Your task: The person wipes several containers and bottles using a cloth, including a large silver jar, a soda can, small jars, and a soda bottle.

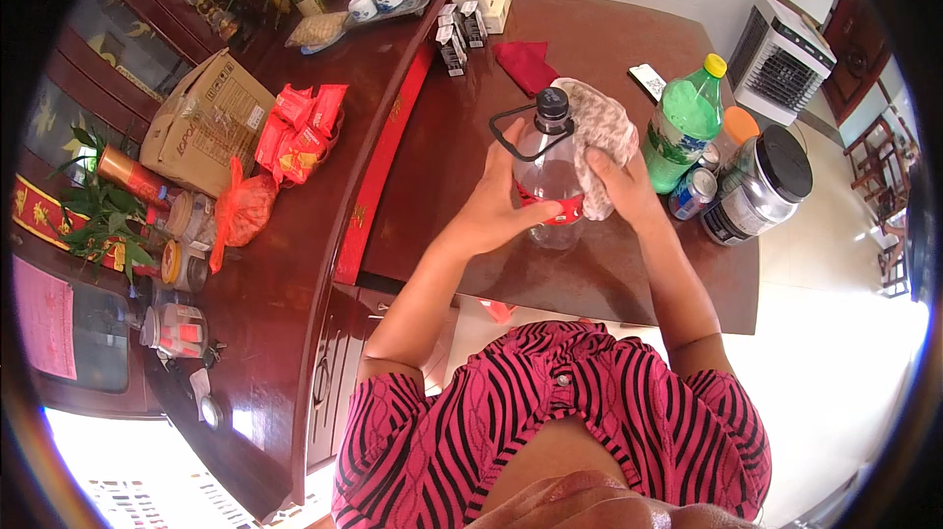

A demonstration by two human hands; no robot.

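Observation:
A clear plastic bottle with a black cap, a black carrying loop and a red label band stands on the dark red table in front of me. My left hand grips its left side, thumb across the red band. In my right hand is a patterned brown-and-white cloth, pressed against the bottle's right side. The cloth hides part of the bottle's shoulder and side. To the right of that hand stands a large green soda bottle with a yellow cap.
Beside the soda bottle are a blue drink can and a black-lidded jar. A dark red cloth, a phone and small black cartons lie farther back. The left cabinet top bears a cardboard box and red packets.

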